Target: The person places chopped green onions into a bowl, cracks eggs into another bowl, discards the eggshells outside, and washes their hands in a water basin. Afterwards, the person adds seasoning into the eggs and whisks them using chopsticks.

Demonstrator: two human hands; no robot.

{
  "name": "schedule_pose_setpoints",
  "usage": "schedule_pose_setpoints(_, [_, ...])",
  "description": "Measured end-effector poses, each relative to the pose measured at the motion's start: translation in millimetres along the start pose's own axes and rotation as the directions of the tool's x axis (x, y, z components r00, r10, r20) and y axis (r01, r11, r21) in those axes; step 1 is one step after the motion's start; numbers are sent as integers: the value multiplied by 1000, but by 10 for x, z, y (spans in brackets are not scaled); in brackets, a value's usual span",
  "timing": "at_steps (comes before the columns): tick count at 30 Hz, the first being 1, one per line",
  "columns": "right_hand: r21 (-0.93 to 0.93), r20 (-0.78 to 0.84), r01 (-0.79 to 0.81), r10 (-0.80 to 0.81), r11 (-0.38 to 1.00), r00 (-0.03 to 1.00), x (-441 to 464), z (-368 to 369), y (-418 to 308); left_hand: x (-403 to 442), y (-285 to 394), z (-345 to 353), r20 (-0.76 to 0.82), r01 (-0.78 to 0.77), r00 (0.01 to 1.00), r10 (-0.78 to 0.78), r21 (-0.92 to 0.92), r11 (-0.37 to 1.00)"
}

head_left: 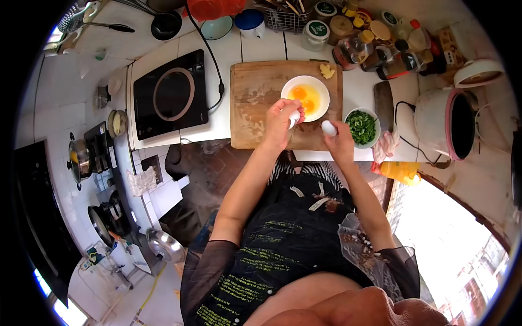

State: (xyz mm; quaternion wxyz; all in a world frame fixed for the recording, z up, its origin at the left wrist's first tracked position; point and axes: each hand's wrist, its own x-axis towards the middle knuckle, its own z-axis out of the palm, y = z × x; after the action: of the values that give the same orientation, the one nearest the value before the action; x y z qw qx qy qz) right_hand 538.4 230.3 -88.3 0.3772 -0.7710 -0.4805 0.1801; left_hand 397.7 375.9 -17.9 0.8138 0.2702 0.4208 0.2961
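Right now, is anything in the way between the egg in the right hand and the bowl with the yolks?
Nothing visible stands in the way. The egg in the right hand is just off the near right side of the bowl. The left hand is close too, but left of that gap.

Free room over cutting board (pixel 254 103), left half — egg bowl (pixel 325 103) blocks right, ginger (pixel 327 71) at far corner, greens bowl (pixel 366 146) beside.

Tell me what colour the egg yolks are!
The egg yolks are orange-yellow, seen best in the head view.
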Motion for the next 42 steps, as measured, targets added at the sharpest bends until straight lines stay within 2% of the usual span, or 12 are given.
schedule_pose_setpoints(2, [372,74,-225,213,901,974,74,-104,-138,24,43,-49,47,5,999,-8,50,999])
schedule_pose_setpoints(3, [369,72,-224,213,902,975,137,-168,-212,27,50,-56,93,7,996,-16,97,995])
schedule_pose_setpoints(5, [772,360,-497,373,395,855,315,-314,-414,7,94,21,145,-24,989,-8,219,975])
schedule_pose_setpoints(7, [822,418,-509,338,255,843,480,-405,-542,-18,182,86,192,-65,981,-1,336,940])
schedule_pose_setpoints(9, [747,632,-663,249,58,734,635,-430,-531,-26,274,111,374,-89,926,-53,352,932])
schedule_pose_setpoints(14, [676,695,-718,181,163,696,887,-440,-686,123,374,75,393,-173,920,-11,430,886])
schedule_pose_setpoints(16, [563,655,-701,280,437,701,966,-423,-781,165,394,29,379,-165,925,-33,477,863])
schedule_pose_setpoints(17, [562,659,-702,276,438,700,1003,-408,-786,180,402,6,334,-131,941,-54,507,852])
schedule_pose_setpoints(19, [438,551,-555,277,707,787,1048,-397,-783,190,394,-22,284,-94,956,-74,535,840])
schedule_pose_setpoints(22, [584,489,-459,161,670,857,1071,-347,-823,201,390,-4,189,-79,982,-17,487,870])
schedule_pose_setpoints(29, [546,480,-395,110,739,870,1278,-351,-830,339,529,25,211,-142,977,38,504,852])
schedule_pose_setpoints(42, [426,329,-251,109,869,938,1255,-97,-679,469,331,47,148,-275,955,259,771,575])
